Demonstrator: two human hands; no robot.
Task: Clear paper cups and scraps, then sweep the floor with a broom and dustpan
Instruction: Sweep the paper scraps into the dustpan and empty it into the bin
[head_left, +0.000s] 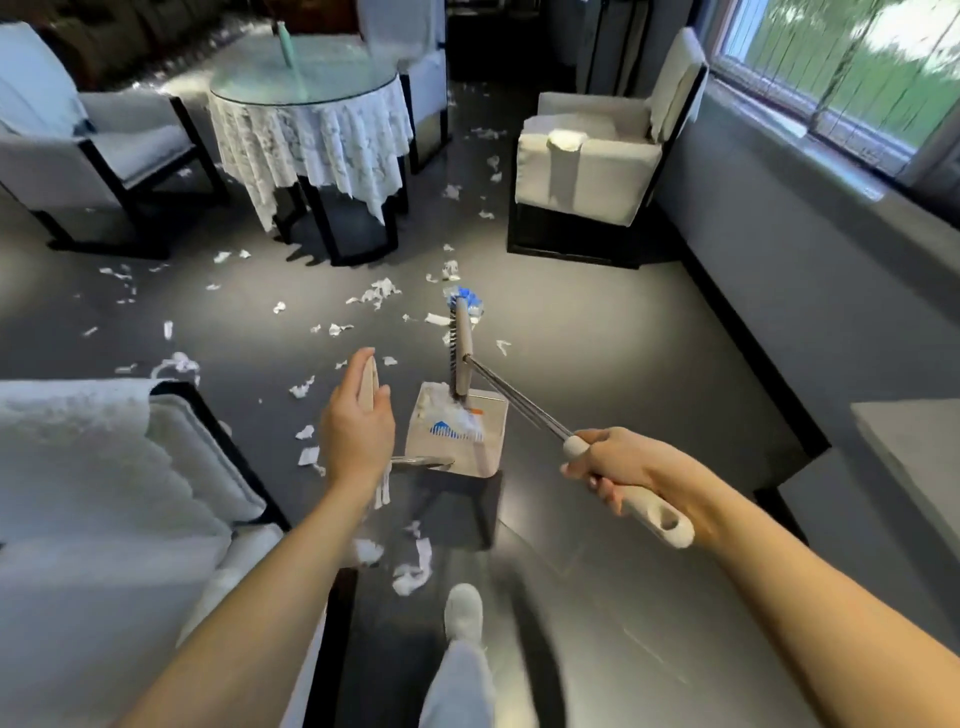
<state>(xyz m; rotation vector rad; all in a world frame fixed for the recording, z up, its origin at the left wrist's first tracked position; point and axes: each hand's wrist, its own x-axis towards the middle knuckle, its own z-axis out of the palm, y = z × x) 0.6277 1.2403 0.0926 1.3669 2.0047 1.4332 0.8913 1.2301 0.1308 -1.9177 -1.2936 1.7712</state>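
My right hand (626, 475) grips the beige grip of the broom (519, 400) and holds its metal shaft slanting down to the left. The broom head (461, 349) stands on edge, with its near end inside the beige dustpan (491, 441). White scraps and a blue-printed piece lie in the pan. My left hand (356, 426) holds the dustpan's upright beige handle (368, 378), which pokes out above my fingers. White paper scraps (382, 293) are scattered over the dark floor ahead, and a blue-and-white wrapper (469, 301) lies at the broom's far end. More scraps (413, 569) lie by my foot.
A white-covered armchair (104, 467) is close on my left. A round glass table with a lace cloth (306, 119) stands ahead, with armchairs on its left (78, 140) and right (587, 171); something white lies on the right one. A wall with a window runs along the right.
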